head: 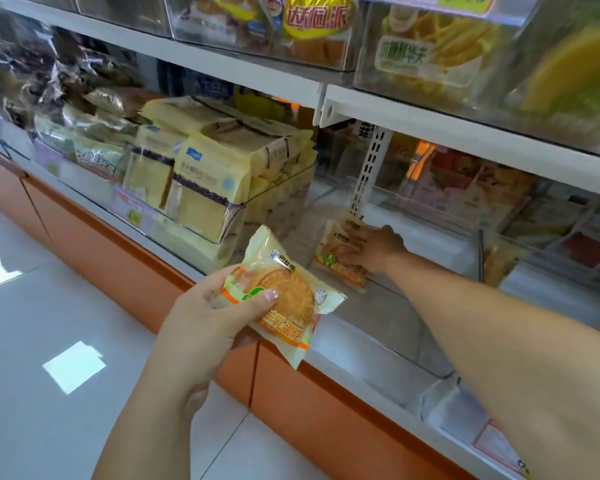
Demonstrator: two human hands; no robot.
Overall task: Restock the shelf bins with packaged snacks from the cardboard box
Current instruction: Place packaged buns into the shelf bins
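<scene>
Shelf [465, 133] in front of you spans whole view, white boards stacked. Clear bin [378, 341] sits on lower board, mostly bare. Neighbour bin [274, 195] just left of it, packed with yellow cake packs [201, 188]. Your right hand [374, 249] reaches deep into clear bin, fingers laid on stocked packets [340, 265] standing at its back left corner; gripping or only touching, cannot tell. Your left hand [215, 306] holds round-cake packet [288, 299] outside shelf edge, thumb clamped on its face
</scene>
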